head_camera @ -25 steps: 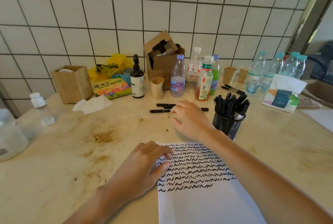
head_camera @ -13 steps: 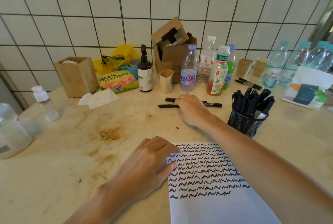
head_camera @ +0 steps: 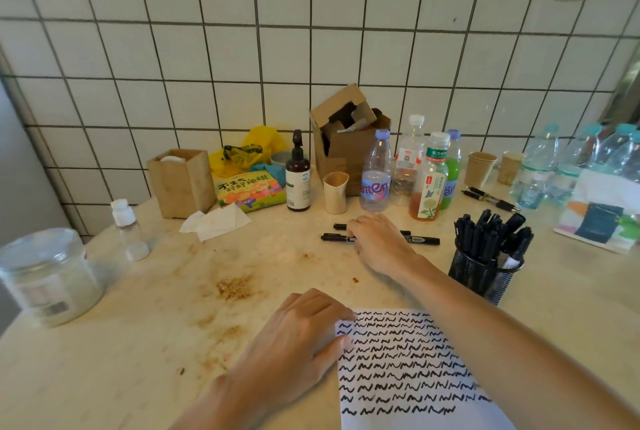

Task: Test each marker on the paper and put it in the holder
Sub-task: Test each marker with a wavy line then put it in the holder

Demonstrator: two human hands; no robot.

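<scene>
Right hand (head_camera: 379, 242) lying over two black markers (head_camera: 420, 240) on the surface (head_camera: 138, 343), fingers bent, grip hard to tell. Left hand (head_camera: 304, 343) flat, pressing paper (head_camera: 398, 360). Could nudge one marker away, or bump full holder (head_camera: 483, 274) nearby.

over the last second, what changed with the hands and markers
The right hand reached farther out over the two loose markers on the counter and now rests on them; a firm grip isn't visible. The left hand kept pressing the paper. The holder and bottles stayed put.
</scene>
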